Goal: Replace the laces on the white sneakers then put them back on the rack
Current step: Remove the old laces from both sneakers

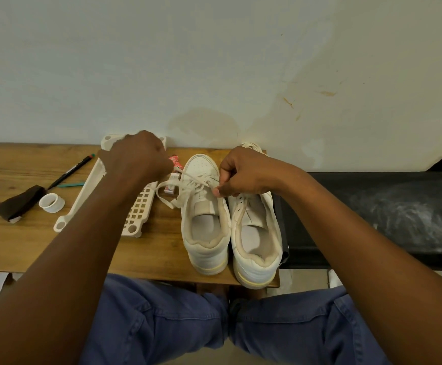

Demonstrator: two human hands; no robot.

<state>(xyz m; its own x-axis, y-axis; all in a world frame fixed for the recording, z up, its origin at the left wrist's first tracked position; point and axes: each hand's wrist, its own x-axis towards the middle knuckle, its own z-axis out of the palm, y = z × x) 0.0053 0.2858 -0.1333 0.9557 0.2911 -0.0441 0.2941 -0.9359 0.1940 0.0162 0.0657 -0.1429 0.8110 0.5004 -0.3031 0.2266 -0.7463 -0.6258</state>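
Two white sneakers stand side by side on the wooden table (17,233), toes toward the wall. The left sneaker (205,227) has a white lace (188,179) threaded through its front eyelets. My left hand (138,156) grips one end of that lace and holds it taut to the left of the toe. My right hand (243,171) pinches the other part of the lace over the eyelets. A loose loop of lace (166,200) lies on the table beside the shoe. The right sneaker (256,241) partly sits under my right hand; its eyelets are mostly hidden.
A white plastic lattice rack piece (141,214) lies left of the sneakers, under my left arm. Farther left are a black marker (69,171), a white roll (52,202) and a brown cloth (19,204). A small red packet (175,162) sits by the toe. A black bench (372,212) adjoins on the right.
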